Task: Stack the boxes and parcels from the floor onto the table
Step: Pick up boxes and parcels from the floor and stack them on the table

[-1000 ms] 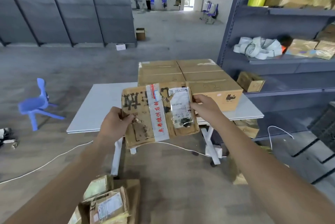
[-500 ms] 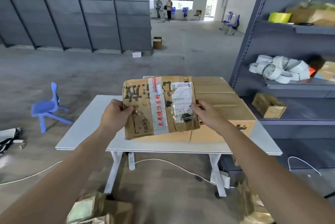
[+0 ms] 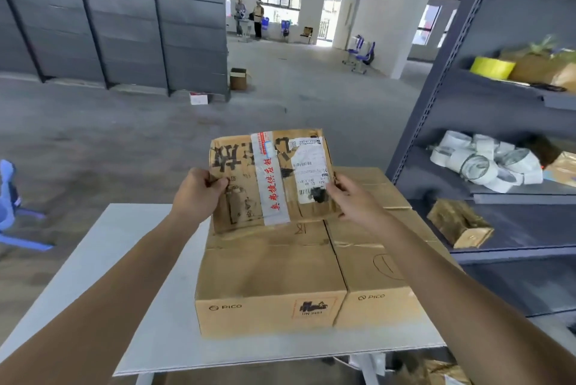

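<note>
I hold a worn flat cardboard parcel (image 3: 271,179) with white tape, red characters and a shipping label. My left hand (image 3: 196,191) grips its left edge and my right hand (image 3: 352,200) grips its right edge. The parcel hangs tilted over the far part of two large brown boxes. Those are the left box (image 3: 268,278) and the right box (image 3: 377,260), side by side on the white table (image 3: 103,275).
A grey metal shelf rack (image 3: 486,194) stands right of the table with tape rolls (image 3: 486,163), a small box (image 3: 461,225) and parcels. A blue chair (image 3: 9,197) is at the far left. More parcels (image 3: 436,373) lie on the floor under the table's right end. Two people stand far back.
I have stepped up to the table and carried the parcel forward and up. It now hangs over the two boxes. The floor parcels at the bottom left have left the view.
</note>
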